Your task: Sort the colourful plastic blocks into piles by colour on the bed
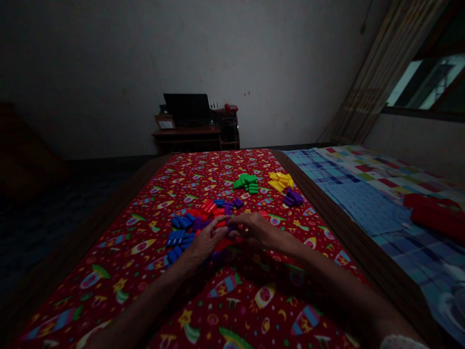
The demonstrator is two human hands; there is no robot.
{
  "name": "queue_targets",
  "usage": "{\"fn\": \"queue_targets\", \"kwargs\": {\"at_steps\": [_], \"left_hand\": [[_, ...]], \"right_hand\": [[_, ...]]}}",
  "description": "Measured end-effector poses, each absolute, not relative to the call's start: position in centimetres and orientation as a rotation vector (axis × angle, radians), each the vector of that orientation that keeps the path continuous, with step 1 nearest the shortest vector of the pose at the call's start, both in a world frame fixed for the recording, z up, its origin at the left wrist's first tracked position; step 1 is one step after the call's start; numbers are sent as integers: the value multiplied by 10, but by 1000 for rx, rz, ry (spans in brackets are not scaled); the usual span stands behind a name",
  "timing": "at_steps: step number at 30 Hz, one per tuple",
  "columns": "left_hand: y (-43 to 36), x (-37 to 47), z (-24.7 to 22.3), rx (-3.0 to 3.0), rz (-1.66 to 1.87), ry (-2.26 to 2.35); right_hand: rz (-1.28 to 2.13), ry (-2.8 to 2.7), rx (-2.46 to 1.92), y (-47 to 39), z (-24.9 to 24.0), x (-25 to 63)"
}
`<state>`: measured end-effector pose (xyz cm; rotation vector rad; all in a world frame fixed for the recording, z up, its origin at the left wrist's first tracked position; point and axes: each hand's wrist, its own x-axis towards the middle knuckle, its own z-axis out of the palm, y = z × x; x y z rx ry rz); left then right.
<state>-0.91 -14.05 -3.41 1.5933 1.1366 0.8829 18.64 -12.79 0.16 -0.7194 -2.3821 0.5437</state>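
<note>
A mixed pile of small ribbed plastic pieces lies on the red patterned cloth (225, 286). Blue pieces (176, 238) form its left side, with red pieces (208, 207) and purple pieces (228, 208) towards the back and middle. My left hand (206, 242) is at the pile's near edge, thumb and forefinger closed about a red piece (221, 224). Close beside it on the right, my right hand (256, 227) has its fingers curled inward and meeting the left fingertips. What the right fingers hold, if anything, is hidden by the hand and dim light.
Beyond the hands are separate heaps of green pieces (247, 182), yellow pieces (281, 181) and purple pieces (293, 198). A bed with a checked blue sheet (363, 203) adjoins on the right. A desk (187, 131) with a dark monitor (187, 109) stands by the wall.
</note>
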Motion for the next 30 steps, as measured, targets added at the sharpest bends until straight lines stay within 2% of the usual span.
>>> {"fn": "queue_targets", "kwargs": {"at_steps": [4, 8, 11, 16, 20, 25, 27, 30], "left_hand": [[-139, -11, -36, 1639, 821, 1078], [-136, -13, -37, 1631, 869, 1100], [-134, -14, -37, 1602, 903, 1099], [-134, -14, -36, 1552, 928, 1088], [-134, -11, -35, 1496, 954, 1098], [-140, -5, -29, 1325, 1045, 1132], [-144, -3, -27, 1282, 1054, 1183], [-149, -2, -27, 1281, 1057, 1239]], "right_hand": [[484, -2189, -1027, -97, 8, 225], [134, -2075, -1584, -65, 11, 281], [56, -1970, -1910, -56, 2, 313], [-8, -1870, -2144, -56, -5, 331], [-3, -1881, -1961, -60, 9, 309], [622, -2259, -1056, -98, 8, 233], [633, -2401, -773, -118, 0, 205], [520, -2487, -669, -133, -8, 185]]}}
